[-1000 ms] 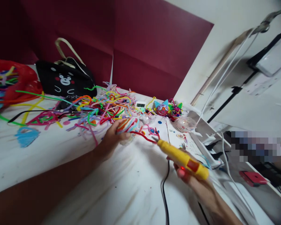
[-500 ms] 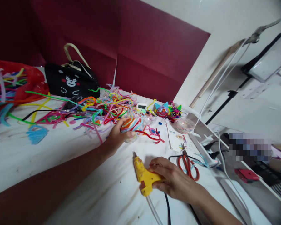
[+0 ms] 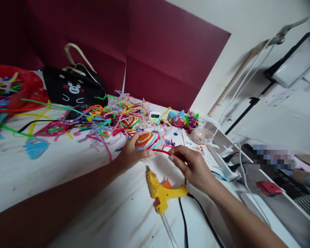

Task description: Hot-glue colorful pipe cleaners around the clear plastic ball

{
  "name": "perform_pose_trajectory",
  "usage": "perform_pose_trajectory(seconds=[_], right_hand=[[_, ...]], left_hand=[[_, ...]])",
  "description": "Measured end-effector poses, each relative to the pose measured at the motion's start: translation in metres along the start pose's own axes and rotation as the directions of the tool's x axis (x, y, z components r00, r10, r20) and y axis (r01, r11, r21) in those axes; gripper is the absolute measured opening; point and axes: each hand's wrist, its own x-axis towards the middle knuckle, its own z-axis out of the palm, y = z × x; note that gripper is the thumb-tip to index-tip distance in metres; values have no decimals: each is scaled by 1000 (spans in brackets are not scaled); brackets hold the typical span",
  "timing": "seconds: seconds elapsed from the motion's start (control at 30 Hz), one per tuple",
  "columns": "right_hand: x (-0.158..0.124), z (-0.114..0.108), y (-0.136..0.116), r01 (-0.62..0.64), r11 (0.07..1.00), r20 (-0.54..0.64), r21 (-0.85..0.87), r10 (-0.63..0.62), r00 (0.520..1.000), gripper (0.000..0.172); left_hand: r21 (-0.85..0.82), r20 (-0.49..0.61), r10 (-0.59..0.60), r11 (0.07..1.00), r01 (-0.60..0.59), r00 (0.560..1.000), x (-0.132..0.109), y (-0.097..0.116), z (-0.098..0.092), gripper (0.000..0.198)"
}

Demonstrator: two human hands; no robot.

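My left hand (image 3: 133, 151) is closed around a ball (image 3: 149, 142) wound with orange, white, blue and red pipe cleaners. A clear, bare part shows at its underside. From the ball a red pipe cleaner (image 3: 162, 151) runs to the right, and my right hand (image 3: 188, 163) pinches it between thumb and fingers. Below the hands a yellow hot glue gun (image 3: 160, 193) lies on the white table, its nozzle toward the ball and a glue stick out of its back. Neither hand touches the gun.
Tangled pipe cleaners (image 3: 124, 117) cover the back of the table, near a black bag (image 3: 74, 88) and a small digital timer (image 3: 155, 115). Two finished-looking cat-faced balls (image 3: 184, 120) stand beside a clear plastic shell (image 3: 203, 136). The gun's black cord (image 3: 204, 213) trails toward me.
My right hand has let go of the glue gun, moved up and taken hold of the red pipe cleaner, which is now drawn straighter. My left hand still holds the ball, now turned somewhat.
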Motion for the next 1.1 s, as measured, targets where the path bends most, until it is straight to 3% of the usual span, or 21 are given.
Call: perform_pose_trajectory(seconds=[0.37,0.8,1.1], right_hand=[[19,-10,18,28,994,-101,103,-18,995,34],[24,-5,22,69,986,-88,150,-56,995,28],[23,-8,21,33,974,-40,223,-24,999,35]], left_hand=[[51,141,-41,998,34,989,-1,0,-5,75],[-22,161,-74,997,78,984,-7,6,-1,71],[-11,274,-73,997,79,959,-7,8,-6,69]])
